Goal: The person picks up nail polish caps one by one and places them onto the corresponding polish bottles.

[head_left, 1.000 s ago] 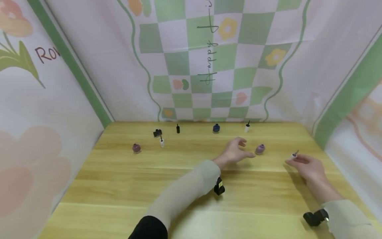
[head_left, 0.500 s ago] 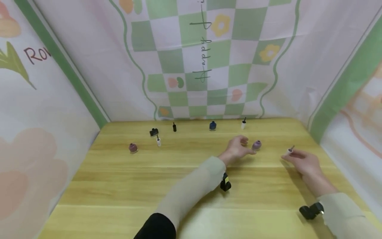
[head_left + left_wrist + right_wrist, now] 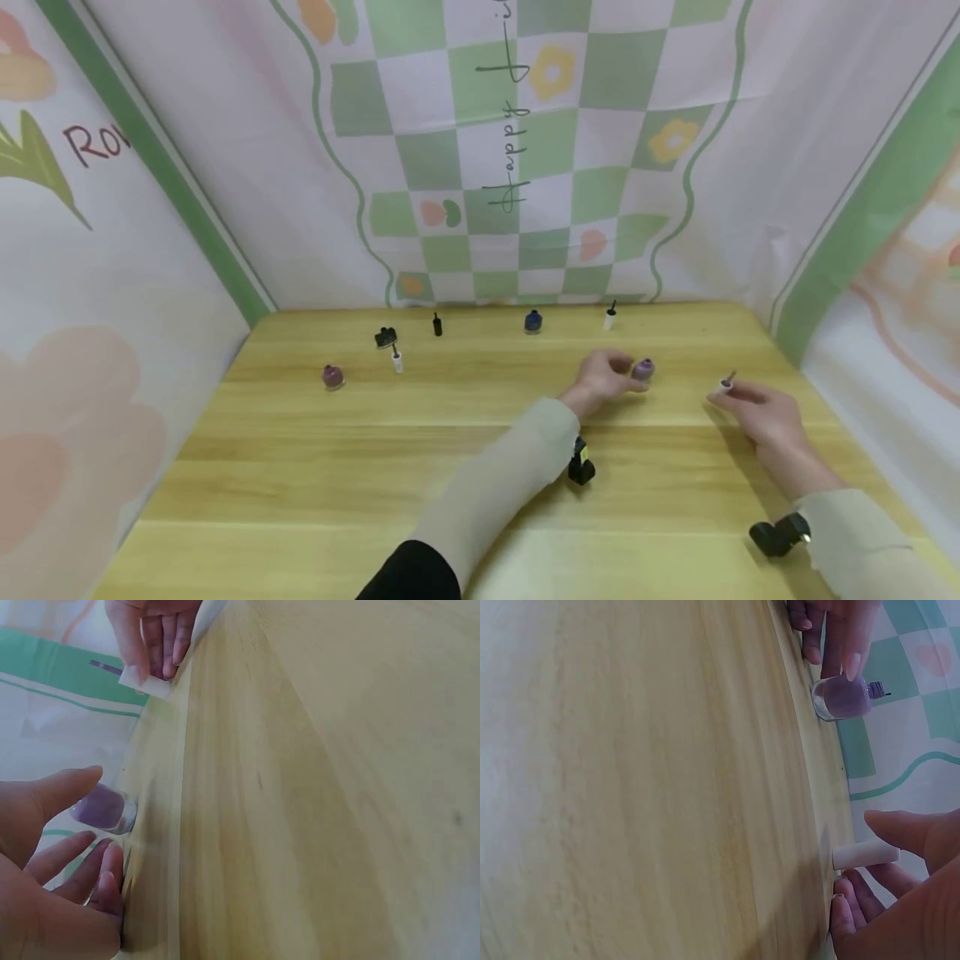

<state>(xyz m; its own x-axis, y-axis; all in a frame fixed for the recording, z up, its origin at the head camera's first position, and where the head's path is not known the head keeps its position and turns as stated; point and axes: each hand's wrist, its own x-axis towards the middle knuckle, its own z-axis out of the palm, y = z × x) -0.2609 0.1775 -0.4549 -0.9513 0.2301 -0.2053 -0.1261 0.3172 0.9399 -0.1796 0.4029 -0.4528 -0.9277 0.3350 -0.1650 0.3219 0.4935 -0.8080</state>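
Observation:
A purple nail polish bottle (image 3: 642,370), uncapped, stands on the table at the right. My left hand (image 3: 606,374) reaches around it, thumb near side and fingers far side. In the left wrist view, a gap shows between the bottle (image 3: 101,807) and the fingers of the left hand (image 3: 56,862). Farther right, my right hand (image 3: 768,415) pinches a white nail polish brush cap (image 3: 724,386) between thumb and fingers, brush pointing up. The right wrist view shows the white cap (image 3: 865,855) close over the table and the left thumb overlapping the purple bottle (image 3: 844,698).
Along the back stand a black bottle (image 3: 386,337), a black brush cap (image 3: 437,325), a dark blue bottle (image 3: 533,322) and a white brush cap (image 3: 611,317). At left are a mauve bottle (image 3: 333,377) and another white brush cap (image 3: 397,361). Printed curtains (image 3: 480,167) border the table.
My left hand has moved right, from beside the purple bottle to around it. My right hand still holds the white brush cap, nearly in place. The head view has shifted slightly.

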